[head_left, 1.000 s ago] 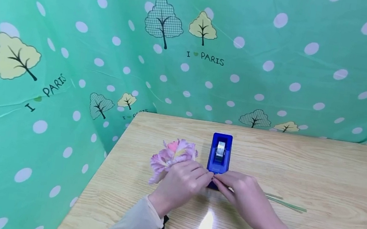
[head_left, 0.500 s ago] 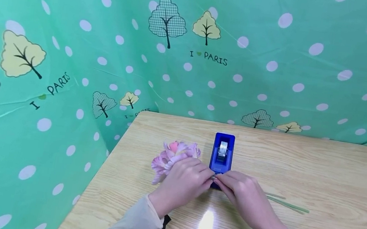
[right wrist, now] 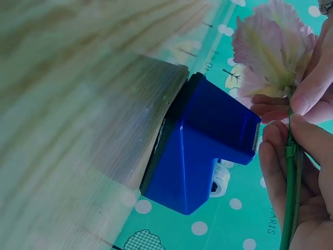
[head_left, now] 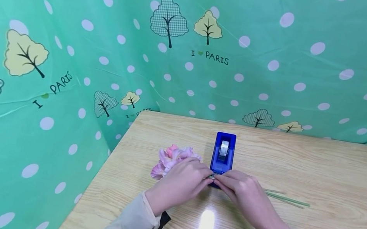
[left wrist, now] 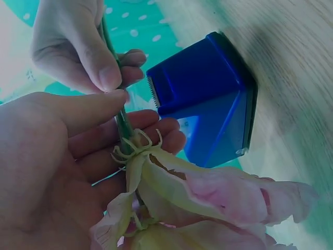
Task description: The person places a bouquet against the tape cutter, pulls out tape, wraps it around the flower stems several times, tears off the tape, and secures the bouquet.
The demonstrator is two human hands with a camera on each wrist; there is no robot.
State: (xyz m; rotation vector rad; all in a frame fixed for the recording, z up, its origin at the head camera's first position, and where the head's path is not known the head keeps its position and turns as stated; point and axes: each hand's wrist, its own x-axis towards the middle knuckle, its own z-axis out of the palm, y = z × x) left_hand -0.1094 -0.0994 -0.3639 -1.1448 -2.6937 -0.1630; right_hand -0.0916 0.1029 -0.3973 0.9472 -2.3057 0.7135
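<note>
Meeting at the dispenser's point(head_left: 221, 166) 6 o'clock end in the head view, the left hand point(head_left: 181, 182) and right hand point(head_left: 247, 190) are clamped on the stems point(head_left: 287, 199), which reach toward 3 o'clock over the table point(head_left: 337, 171); the flowers point(head_left: 171, 161) sit toward 10. From the left wrist, thumb and fingers pinch the stems just beside the flowers, at 5 o'clock from the thumb tip, the dispenser at 3. From the right wrist, thumb and fingers hold the stems, flowers at 12, dispenser near 9, tape point(right wrist: 221, 181) near 8.
</note>
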